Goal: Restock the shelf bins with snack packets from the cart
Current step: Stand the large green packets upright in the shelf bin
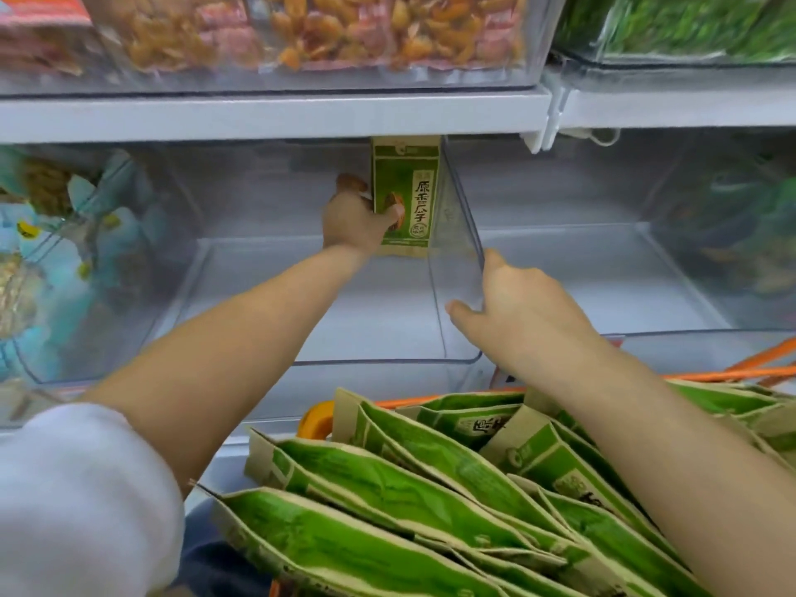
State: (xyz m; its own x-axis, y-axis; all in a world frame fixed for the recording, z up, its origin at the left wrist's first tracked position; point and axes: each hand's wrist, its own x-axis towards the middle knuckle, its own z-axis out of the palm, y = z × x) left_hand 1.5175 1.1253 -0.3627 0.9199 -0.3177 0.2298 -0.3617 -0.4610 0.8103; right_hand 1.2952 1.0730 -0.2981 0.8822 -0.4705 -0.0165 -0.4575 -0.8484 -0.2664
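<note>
Left hand (351, 217) grip on upright packet (405, 196), right hand (517, 303) gripping bin wall (456, 234)

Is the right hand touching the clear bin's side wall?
Touching. The head view shows the right hand gripping the top edge of the clear bin's side wall, thumb inside it.

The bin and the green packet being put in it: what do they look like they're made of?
The bin looks like clear hard plastic: you see the shelf through its walls, and the edges shine. The green packet seems to be matte, paper-like kraft with tan borders, though a plastic lining can't be ruled out.
</note>
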